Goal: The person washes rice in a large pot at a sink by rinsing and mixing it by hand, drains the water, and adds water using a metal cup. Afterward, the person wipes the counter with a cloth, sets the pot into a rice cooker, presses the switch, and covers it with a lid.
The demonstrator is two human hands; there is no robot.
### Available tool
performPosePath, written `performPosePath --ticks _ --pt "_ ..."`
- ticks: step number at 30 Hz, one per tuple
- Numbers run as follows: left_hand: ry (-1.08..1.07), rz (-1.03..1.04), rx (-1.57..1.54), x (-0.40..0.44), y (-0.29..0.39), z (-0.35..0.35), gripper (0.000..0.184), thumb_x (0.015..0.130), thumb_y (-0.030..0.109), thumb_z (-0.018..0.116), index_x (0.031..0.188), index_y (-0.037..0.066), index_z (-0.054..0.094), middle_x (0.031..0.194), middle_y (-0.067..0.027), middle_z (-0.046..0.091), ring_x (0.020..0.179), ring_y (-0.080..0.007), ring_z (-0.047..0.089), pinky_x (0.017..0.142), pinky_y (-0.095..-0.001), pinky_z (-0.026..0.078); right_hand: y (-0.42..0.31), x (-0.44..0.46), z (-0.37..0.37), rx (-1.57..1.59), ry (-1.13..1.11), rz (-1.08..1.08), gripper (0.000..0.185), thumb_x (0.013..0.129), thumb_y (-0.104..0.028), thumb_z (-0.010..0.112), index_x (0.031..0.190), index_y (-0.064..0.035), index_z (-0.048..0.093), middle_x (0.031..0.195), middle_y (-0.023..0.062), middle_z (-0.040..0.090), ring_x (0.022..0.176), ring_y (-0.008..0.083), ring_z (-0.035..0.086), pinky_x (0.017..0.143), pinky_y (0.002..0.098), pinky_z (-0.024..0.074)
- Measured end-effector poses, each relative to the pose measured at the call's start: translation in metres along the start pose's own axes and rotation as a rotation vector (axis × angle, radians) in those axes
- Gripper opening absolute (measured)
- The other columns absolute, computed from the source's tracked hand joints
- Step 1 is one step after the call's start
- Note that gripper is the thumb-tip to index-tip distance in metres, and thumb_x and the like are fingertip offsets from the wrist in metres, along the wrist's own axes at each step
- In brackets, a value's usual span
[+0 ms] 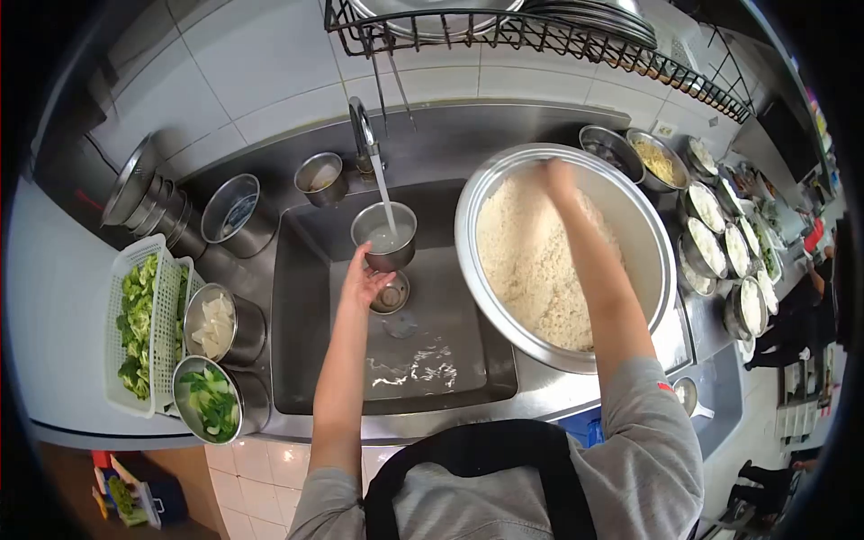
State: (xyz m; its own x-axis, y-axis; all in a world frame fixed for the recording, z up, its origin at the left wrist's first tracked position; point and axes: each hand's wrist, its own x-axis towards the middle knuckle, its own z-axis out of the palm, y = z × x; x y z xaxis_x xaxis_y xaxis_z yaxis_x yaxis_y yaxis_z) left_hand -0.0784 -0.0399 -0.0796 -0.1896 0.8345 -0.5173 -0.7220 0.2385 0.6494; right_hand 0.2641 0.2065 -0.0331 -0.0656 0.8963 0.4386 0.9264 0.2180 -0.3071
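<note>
My left hand (362,277) is wrapped round a steel cup (391,260), holding it over the sink under a stream of water (385,193) from the tap (362,135). Cloudy liquid shows inside the cup. My right hand (560,183) reaches into a large metal pot (661,261) of pale rice (540,261), near the far rim; motion blurs its fingers, so I cannot tell how they are set. Below the cup, a small round steel dish (391,295) is in the sink (306,333).
Left of the sink stand a white basket (166,333) of greens, steel containers of cut white vegetable (216,326) and leafy greens (211,403). Several filled bowls (706,247) line the right counter. A black wire rack (540,40) hangs above. People stand far right.
</note>
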Motion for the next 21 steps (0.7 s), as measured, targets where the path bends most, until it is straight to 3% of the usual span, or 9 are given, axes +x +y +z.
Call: performPosePath --ticks 3,8,9,11,13,16,18,20,21 --pt "0.033 0.031 -0.003 -0.003 0.000 0.006 0.073 0.060 0.038 0.071 0.115 0.011 0.031 0.119 -0.0182 0.026 0.107 -0.0341 0.037 0.083 -0.0464 0.042 -0.080 -0.051 -0.025 0.038 -0.164 -0.210 0.024 0.075 -0.026 0.052 0.079 -0.0026 0.059 0.071 0.0168 0.059 0.065 0.0293 0.059 0.059 0.0394 0.0477" --pt "0.075 0.074 -0.006 -0.008 0.004 0.018 0.060 0.060 0.037 0.070 0.103 0.010 0.038 0.116 -0.0187 0.029 0.105 -0.0327 0.038 0.079 -0.0460 0.044 -0.079 -0.144 -0.053 0.305 -0.581 -0.972 0.027 0.077 -0.019 0.049 0.057 -0.0021 0.052 0.057 0.0116 0.054 0.052 0.0216 0.054 0.052 0.0330 0.0458" --pt "0.089 0.086 -0.005 -0.004 0.003 0.015 0.059 0.060 0.037 0.070 0.100 0.010 0.038 0.116 -0.0191 0.028 0.106 -0.0333 0.038 0.078 -0.0456 0.045 -0.077 -0.138 -0.071 0.304 -0.582 -0.979 0.027 0.077 -0.019 0.049 0.057 -0.0021 0.052 0.057 0.0116 0.054 0.052 0.0216 0.054 0.052 0.0330 0.0458" --pt "0.107 0.093 -0.019 -0.008 0.004 0.017 0.058 0.060 0.037 0.070 0.100 0.010 0.037 0.116 -0.0192 0.028 0.106 -0.0333 0.038 0.077 -0.0455 0.046 -0.069 -0.119 -0.112 0.045 -1.458 -0.889 0.020 0.079 -0.018 0.050 0.069 -0.0023 0.059 0.062 0.0111 0.057 0.060 0.0172 0.055 0.061 0.0300 0.0476" --pt "0.120 0.103 -0.031 -0.010 0.005 0.019 0.058 0.060 0.037 0.070 0.099 0.009 0.037 0.116 -0.0194 0.028 0.105 -0.0334 0.039 0.077 -0.0453 0.046 -0.055 -0.080 -0.107 0.070 -1.056 -0.500 0.022 0.080 -0.023 0.052 0.075 -0.0039 0.062 0.075 0.0113 0.062 0.071 0.0180 0.058 0.071 0.0302 0.0463" --pt "0.112 0.097 -0.038 -0.011 0.007 0.019 0.057 0.060 0.036 0.071 0.097 0.010 0.037 0.116 -0.0194 0.028 0.104 -0.0331 0.040 0.077 -0.0447 0.047 -0.032 -0.029 -0.070 0.310 -0.121 -0.388 0.015 0.075 -0.009 0.053 0.084 -0.0010 0.061 0.072 0.0201 0.058 0.067 0.0339 0.056 0.061 0.0368 0.0446" --pt "0.109 0.110 -0.043 -0.014 0.006 0.020 0.080 0.060 0.038 0.070 0.120 0.008 0.027 0.119 -0.0200 0.027 0.105 -0.0362 0.039 0.081 -0.0437 0.044 -0.041 -0.016 -0.050 0.332 0.002 -0.334 0.014 0.074 -0.010 0.052 0.080 -0.0004 0.061 0.072 0.0208 0.057 0.067 0.0362 0.055 0.060 0.0387 0.0441" --pt "0.094 0.107 -0.036 -0.013 0.008 0.017 0.078 0.060 0.038 0.070 0.118 0.008 0.027 0.119 -0.0201 0.028 0.104 -0.0359 0.039 0.080 -0.0437 0.044 -0.060 -0.018 -0.034 0.393 0.183 -0.272 0.015 0.074 -0.009 0.049 0.069 0.0033 0.057 0.068 0.0232 0.055 0.064 0.0376 0.055 0.058 0.0434 0.0445" --pt "0.074 0.099 -0.030 -0.012 0.008 0.016 0.077 0.060 0.038 0.070 0.117 0.008 0.028 0.118 -0.0203 0.029 0.103 -0.0357 0.040 0.080 -0.0437 0.045 -0.074 -0.024 -0.033 0.360 0.045 -0.252 0.017 0.075 -0.010 0.049 0.068 0.0044 0.055 0.069 0.0237 0.054 0.064 0.0378 0.054 0.059 0.0437 0.0446"
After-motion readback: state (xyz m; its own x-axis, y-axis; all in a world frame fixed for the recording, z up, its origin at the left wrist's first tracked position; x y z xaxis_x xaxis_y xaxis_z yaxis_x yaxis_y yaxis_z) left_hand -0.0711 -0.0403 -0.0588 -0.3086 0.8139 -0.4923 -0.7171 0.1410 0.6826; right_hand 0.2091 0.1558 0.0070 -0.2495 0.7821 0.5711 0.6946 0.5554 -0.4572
